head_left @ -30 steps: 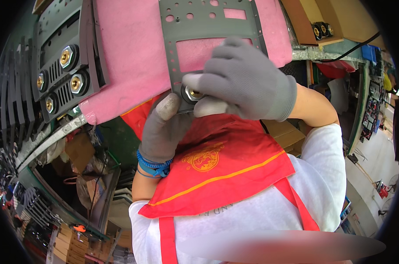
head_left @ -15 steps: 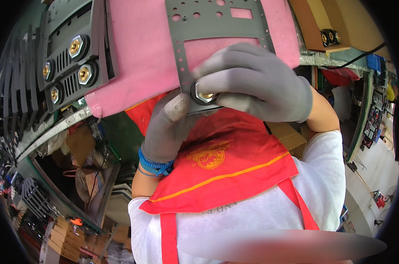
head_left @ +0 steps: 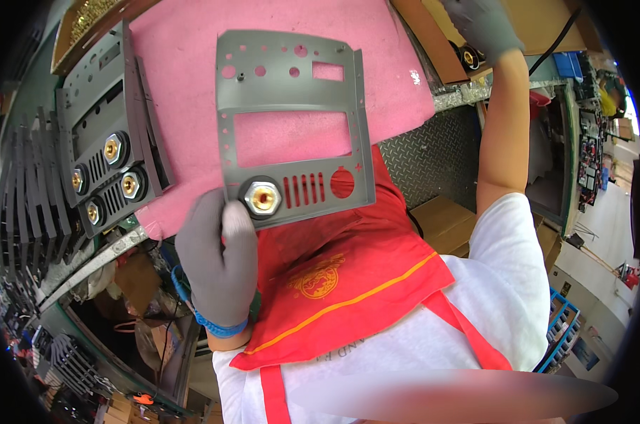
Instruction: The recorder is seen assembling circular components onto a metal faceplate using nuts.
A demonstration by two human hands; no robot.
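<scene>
A grey metal panel (head_left: 285,95) with round holes, slots and a large rectangular window lies partly on the pink mat and juts past its near edge. My left hand (head_left: 217,258), in a grey glove, grips its lower left corner, thumb on top and the other fingers mostly hidden. Beside that thumb, a brass socket with a hex nut (head_left: 263,198) sits in the panel; the round hole at the panel's lower right shows red apron through it. My gloved right hand (head_left: 481,28) is at the cardboard box (head_left: 433,39) on the far right, next to black-and-brass sockets (head_left: 470,58). The top edge cuts off its fingers.
The pink foam mat (head_left: 186,85) covers the bench. Left of it stand panels with fitted sockets (head_left: 97,106) and a row of dark panels (head_left: 34,191). A box of small brass parts (head_left: 87,21) is at the far left. A black cable (head_left: 554,42) crosses the right side.
My right hand has left the socket on the panel and reached out to the cardboard box. The panel now sits lower and further left in view, still in my left hand.
</scene>
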